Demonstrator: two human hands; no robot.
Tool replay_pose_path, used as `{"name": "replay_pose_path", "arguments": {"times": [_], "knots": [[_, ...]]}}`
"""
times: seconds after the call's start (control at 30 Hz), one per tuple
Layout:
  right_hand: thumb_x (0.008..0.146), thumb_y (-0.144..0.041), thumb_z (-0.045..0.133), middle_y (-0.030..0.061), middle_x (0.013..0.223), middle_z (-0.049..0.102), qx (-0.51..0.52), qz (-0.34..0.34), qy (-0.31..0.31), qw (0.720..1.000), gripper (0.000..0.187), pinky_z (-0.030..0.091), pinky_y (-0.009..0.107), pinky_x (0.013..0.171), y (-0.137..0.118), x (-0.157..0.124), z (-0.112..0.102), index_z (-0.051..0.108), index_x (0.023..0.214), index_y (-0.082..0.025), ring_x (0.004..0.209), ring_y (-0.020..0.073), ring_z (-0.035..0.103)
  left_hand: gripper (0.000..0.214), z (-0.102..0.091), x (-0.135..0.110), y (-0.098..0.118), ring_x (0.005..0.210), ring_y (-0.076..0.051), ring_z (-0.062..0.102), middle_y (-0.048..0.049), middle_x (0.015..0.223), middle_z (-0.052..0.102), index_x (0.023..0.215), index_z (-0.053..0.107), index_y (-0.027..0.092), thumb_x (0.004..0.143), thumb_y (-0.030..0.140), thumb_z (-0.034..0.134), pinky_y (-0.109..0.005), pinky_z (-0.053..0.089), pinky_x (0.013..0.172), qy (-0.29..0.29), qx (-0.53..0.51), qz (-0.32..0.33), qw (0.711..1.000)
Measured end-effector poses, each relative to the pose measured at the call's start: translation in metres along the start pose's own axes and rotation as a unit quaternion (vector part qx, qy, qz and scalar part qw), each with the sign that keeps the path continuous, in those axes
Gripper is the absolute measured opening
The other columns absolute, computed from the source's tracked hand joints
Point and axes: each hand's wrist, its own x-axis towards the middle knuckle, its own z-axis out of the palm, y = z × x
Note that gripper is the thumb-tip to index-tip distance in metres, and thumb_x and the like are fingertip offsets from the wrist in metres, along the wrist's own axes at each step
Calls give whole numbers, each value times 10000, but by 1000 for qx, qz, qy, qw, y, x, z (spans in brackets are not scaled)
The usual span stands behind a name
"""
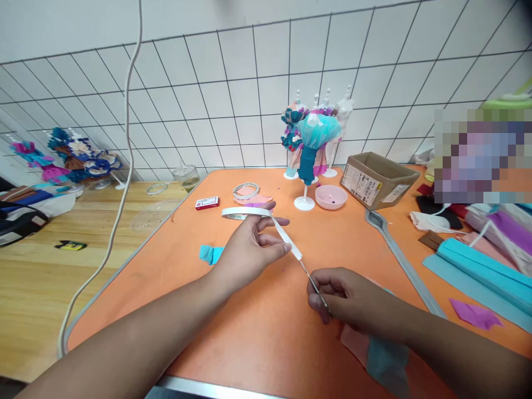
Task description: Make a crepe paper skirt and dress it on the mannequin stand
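Note:
My left hand holds a white roll of double-sided tape above the orange table, fingers closed around the roll and its pulled-out strip. The strip runs down and to the right to my right hand, which is closed and pinches the strip's thin end. Under my right wrist lie pink and teal crepe paper pieces.
A teal paper scrap, a red box, another tape roll, a pink bowl, small mannequins in paper dresses and a cardboard box stand farther back. Teal and purple paper sheets lie right. A white cable hangs left.

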Motion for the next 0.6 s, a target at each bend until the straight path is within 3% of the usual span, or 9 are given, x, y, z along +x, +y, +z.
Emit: {"name": "replay_pose_path", "arguments": {"times": [0.23, 0.6], "knots": [[831, -401, 575, -25, 671, 507, 5, -53, 14, 998, 250, 353, 205, 577, 5, 2, -1, 538, 755, -167, 642, 103, 471, 511, -8, 5, 2, 761, -96, 641, -107, 1339, 499, 1185, 503, 216, 719, 189, 710, -289, 489, 764, -5, 11, -19, 1000], [823, -387, 589, -21, 683, 506, 22, -63, -6, 998, 239, 336, 219, 578, 6, 2, -1, 536, 759, -162, 651, 108, 458, 534, -2, 1, 0, 793, -143, 666, -108, 1327, 512, 1195, 464, 231, 721, 182, 706, -330, 498, 767, -27, -2, -38, 999]]}}
